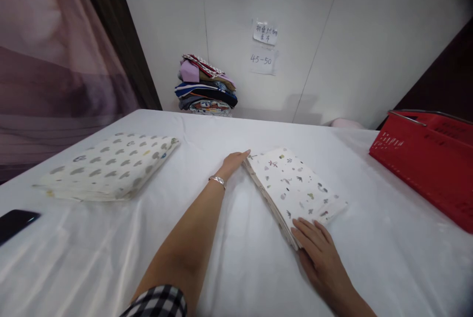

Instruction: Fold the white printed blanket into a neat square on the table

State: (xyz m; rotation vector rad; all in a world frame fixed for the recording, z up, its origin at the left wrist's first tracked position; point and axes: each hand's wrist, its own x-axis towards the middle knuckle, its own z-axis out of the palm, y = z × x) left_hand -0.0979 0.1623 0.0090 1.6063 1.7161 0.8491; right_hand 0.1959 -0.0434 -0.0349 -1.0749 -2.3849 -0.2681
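Note:
A folded white cloth [291, 179] with small printed birds, leaves and rainbows lies at a slant on the table. My left hand [233, 162], a silver bracelet at its wrist, holds the cloth's far left corner, and part of its fingers is hidden. At the near corner my right hand [321, 253] grips the cloth, fingers on top and thumb low at the edge. Layers of the fold show along the cloth's left side, between my hands. Farther left lies a second folded cloth [111, 164], cream with grey cloud-like prints, touched by neither hand.
A white sheet covers the table [236, 258]. At the right stands a red plastic basket [424, 159] with a metal handle. A black phone [16, 223] lies at the left edge. Several folded fabrics form a stack [207, 88] by the wall, left of paper signs [264, 46].

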